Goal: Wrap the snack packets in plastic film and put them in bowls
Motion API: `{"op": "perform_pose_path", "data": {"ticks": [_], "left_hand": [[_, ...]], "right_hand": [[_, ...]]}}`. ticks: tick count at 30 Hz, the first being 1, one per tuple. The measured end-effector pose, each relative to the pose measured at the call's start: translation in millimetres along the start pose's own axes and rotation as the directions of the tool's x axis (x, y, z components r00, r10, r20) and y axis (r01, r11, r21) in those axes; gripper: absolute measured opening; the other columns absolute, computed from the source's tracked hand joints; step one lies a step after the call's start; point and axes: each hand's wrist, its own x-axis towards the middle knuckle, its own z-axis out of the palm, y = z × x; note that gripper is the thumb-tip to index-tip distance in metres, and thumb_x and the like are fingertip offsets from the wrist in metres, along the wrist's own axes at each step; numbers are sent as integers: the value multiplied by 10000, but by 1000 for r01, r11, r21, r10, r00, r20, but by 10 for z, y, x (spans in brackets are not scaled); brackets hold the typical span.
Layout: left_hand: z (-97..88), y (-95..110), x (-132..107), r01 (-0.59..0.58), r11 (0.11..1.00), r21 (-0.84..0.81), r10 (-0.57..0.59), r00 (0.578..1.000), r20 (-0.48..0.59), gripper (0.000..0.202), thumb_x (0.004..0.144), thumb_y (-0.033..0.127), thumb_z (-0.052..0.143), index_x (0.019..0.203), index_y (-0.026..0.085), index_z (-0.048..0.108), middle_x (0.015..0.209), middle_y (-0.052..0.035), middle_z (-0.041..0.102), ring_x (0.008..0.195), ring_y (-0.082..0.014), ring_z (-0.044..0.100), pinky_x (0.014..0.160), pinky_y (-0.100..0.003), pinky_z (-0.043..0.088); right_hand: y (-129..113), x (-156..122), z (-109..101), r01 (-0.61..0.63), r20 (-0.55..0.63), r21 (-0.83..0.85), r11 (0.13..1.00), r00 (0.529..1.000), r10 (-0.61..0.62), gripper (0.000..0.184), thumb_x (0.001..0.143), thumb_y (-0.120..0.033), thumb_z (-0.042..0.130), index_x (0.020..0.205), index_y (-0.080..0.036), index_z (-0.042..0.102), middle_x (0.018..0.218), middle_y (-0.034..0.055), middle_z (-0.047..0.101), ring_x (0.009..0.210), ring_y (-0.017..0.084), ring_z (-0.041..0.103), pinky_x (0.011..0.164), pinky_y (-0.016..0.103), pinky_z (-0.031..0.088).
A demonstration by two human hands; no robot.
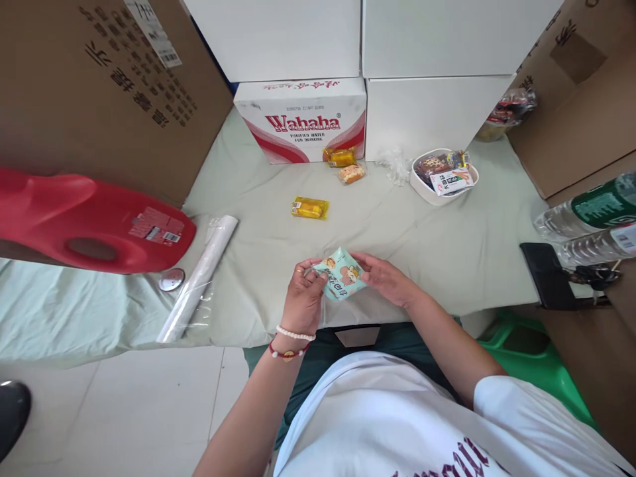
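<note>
A light green snack packet (pixel 342 281) with cartoon pictures is held between my two hands, just above the front edge of the cloth-covered table. My left hand (pixel 304 298) pinches its left side, thumb on top; beaded bracelets circle that wrist. On the other side, my right hand (pixel 385 277) grips the packet's right edge, with the fingers partly hidden behind it. Beyond the packet lies a yellow-wrapped snack (pixel 311 208). Farther back, another yellow-wrapped snack (pixel 340 157) and a small wrapped cake (pixel 352 173) lie by a Wahaha water carton (pixel 303 126).
A white bowl (pixel 422 190) of packaged snacks stands at the back right beside crumpled clear plastic (pixel 395 164). Water bottles (pixel 586 212) and a black wallet-like case (pixel 546 275) are at right. At left are a red jug (pixel 99 222) and a plastic film roll (pixel 201 278). Cardboard boxes flank the table.
</note>
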Motion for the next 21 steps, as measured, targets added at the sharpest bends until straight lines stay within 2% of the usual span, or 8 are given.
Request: {"op": "perform_pose_path", "data": {"ticks": [2, 7, 11, 14, 17, 19, 20, 21], "left_hand": [[57, -68, 6, 60, 998, 25, -60, 998, 22, 573, 663, 416, 891, 1083, 223, 551, 903, -8, 740, 780, -160, 708, 730, -298, 564], [213, -338, 25, 111, 987, 117, -116, 993, 35, 573, 670, 481, 848, 1061, 219, 522, 847, 6, 717, 798, -194, 723, 738, -333, 573], [209, -435, 109, 35, 969, 246, -39, 999, 11, 501, 713, 467, 811, 1057, 209, 555, 1000, -57, 724, 968, -212, 719, 890, -394, 588], [-39, -400, 197, -63, 927, 370, 84, 996, -39, 431, 782, 472, 743, 1078, 210, 571, 1121, -99, 719, 1062, -221, 703, 1018, -447, 558], [-463, -363, 216, -123, 833, 539, 212, 971, -107, 419, 831, 481, 689, 1127, 208, 573, 1152, -106, 713, 1092, -243, 698, 1070, -493, 537], [-736, -376, 162, -143, 755, 639, 299, 944, -142, 433, 849, 478, 665, 1167, 203, 562, 1176, -118, 707, 1103, -265, 700, 1064, -509, 542], [-842, -396, 118, -164, 720, 675, 335, 933, -130, 439, 865, 472, 644, 1200, 202, 555, 1209, -129, 700, 1127, -277, 697, 1061, -511, 545], [-921, -422, 69, -182, 664, 725, 373, 921, -110, 441, 879, 464, 630, 1226, 202, 558, 1234, -136, 693, 1143, -289, 693, 1050, -512, 550]], "right_hand": [[-7, -26, 30, -55, 6, -25, 998, 998, 56, 640, 742, -603, 876, 1245, -239, 723, 1206, 52, 757, 1149, 260, 693, 1028, 393, 533], [151, -134, 46, -79, -195, -67, 995, 979, 64, 578, 690, -626, 889, 1078, -224, 742, 1000, 16, 776, 923, 212, 718, 895, 347, 562], [95, -249, -88, -64, -318, -164, 984, 948, 9, 515, 720, -635, 859, 1004, -221, 745, 958, 21, 772, 882, 202, 708, 870, 337, 557], [-366, -303, -486, 2, -456, -337, 942, 875, -165, 431, 752, -578, 853, 961, -220, 736, 976, 33, 771, 888, 206, 706, 873, 346, 559], [-1179, -218, -1146, 68, -593, -510, 857, 694, -408, 442, 802, -471, 830, 1137, -225, 679, 1126, 63, 756, 928, 215, 711, 842, 367, 572], [-1756, -44, -1598, -47, -684, -621, 783, 520, -511, 488, 897, -320, 744, 1336, -212, 559, 1221, 95, 722, 895, 176, 698, 794, 349, 566], [-2005, 74, -1793, -168, -727, -631, 758, 470, -500, 502, 942, -260, 682, 1403, -199, 494, 1253, 110, 704, 860, 148, 685, 777, 339, 560], [-2209, 204, -1959, -232, -752, -615, 754, 462, -471, 498, 974, -210, 626, 1440, -175, 455, 1265, 135, 691, 823, 135, 670, 768, 348, 552]]}}
